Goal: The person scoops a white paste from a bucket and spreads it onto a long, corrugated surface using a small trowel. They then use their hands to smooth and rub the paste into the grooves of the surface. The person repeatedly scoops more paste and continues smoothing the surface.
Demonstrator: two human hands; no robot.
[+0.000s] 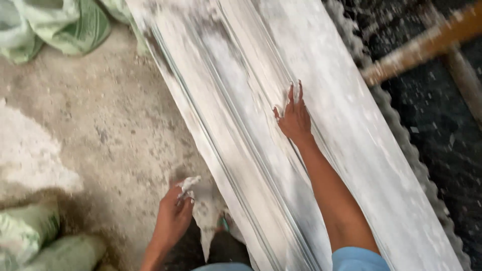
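Sleeve nearest me: my blue sleeve (359,258) sits at the bottom edge, right forearm running up onto the work
Long mould: I see a long white profiled slab (321,125) crossing the frame from upper left to lower right, ridged lengthwise and coated in pale powder; I judge it heavy, rigid, brittle along its thin ribs, and slick with dust, so I would take it under the thick outer edges rather than by the ridges
Floor: dusty concrete floor (100,125) lies to the left, green sacks (55,25) lie at the top corner
Right hand: my right hand (293,118) lies flat on the slab, fingers nearly straight, gripping nothing
Left hand: my left hand (173,218) hangs beside the slab's near edge, fingers curled around a small white wad (190,184), soft and light by its look
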